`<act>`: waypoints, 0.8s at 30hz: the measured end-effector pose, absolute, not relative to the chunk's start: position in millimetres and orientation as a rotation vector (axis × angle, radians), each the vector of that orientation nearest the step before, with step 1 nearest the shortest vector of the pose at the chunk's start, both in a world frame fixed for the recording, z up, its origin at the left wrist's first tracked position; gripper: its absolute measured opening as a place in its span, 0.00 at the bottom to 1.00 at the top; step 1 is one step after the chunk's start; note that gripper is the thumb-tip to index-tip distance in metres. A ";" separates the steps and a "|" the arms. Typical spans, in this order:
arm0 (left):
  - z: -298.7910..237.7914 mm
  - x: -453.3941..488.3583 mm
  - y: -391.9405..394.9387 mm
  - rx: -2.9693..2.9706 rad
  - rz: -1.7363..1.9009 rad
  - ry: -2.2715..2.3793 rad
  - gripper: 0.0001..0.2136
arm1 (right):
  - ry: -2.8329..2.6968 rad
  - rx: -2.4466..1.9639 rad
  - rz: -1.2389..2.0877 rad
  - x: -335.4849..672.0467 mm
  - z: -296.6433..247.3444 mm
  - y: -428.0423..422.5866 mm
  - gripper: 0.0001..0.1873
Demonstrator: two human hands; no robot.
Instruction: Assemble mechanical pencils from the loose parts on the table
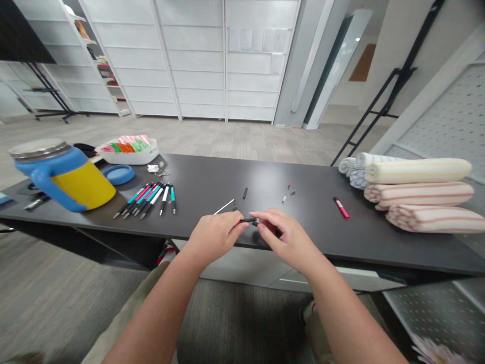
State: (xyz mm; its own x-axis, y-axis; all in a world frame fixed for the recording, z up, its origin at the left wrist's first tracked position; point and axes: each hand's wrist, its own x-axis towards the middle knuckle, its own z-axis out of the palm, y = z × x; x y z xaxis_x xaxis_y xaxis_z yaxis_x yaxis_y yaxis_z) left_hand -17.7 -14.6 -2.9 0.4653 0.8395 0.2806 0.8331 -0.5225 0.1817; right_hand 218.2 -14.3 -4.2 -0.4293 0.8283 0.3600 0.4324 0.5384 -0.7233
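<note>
My left hand [215, 235] and my right hand [282, 235] meet over the front edge of the dark table [379, 237]. Both pinch a thin black pen part [248, 220] held level between them, with a bit of red showing at its left end. Just behind the hands lie a white refill stick [223, 207], a short black cap piece [245, 192] and a few tiny pen bits [288, 193]. A red pen barrel [341, 208] lies to the right. A row of several assembled pens [149, 198] sits to the left.
A yellow and blue jug [66, 177] with a blue lid [118, 174] beside it stands at the table's left. Behind is a white tray of coloured items [129, 148]. Rolled striped towels [420, 194] are stacked at the right end. Shelves line the far wall.
</note>
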 end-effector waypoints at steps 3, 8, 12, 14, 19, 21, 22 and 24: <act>-2.4 -17.4 -14.7 2.666 0.532 1.521 0.17 | -2.039 -1.042 0.665 219.9 -4.3 -12.3 0.15; -1.2 -16.5 -14.3 2.655 0.532 1.510 0.16 | -1.725 -1.107 0.886 221.4 -12.4 -9.2 0.12; -0.3 -16.2 -14.3 2.655 0.523 1.509 0.16 | -1.531 -1.037 0.986 220.9 -12.8 -9.1 0.14; 0.3 -16.1 -14.6 2.654 0.521 1.512 0.16 | -1.521 -1.042 0.998 221.2 -11.6 -9.5 0.15; 0.7 -16.3 -14.9 2.650 0.522 1.515 0.16 | -1.545 -1.058 0.982 222.6 -11.1 -10.8 0.16; 0.4 -16.4 -14.9 2.653 0.518 1.515 0.16 | -1.542 -1.065 0.970 222.7 -12.1 -11.3 0.16; 0.3 -16.4 -14.9 2.654 0.517 1.517 0.16 | -1.542 -1.072 0.962 222.6 -12.7 -11.4 0.16; 0.0 -16.2 -14.8 2.658 0.512 1.523 0.16 | -1.547 -1.085 0.939 222.4 -14.2 -11.4 0.16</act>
State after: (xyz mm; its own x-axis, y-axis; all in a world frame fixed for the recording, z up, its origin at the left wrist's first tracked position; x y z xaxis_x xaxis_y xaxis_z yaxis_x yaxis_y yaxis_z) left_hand -16.2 -14.8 0.0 0.4648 0.8450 0.2644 0.8332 -0.5185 0.1922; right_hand 222.4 -11.4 -14.2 -0.1134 0.9526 0.2824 0.1887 0.2997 -0.9352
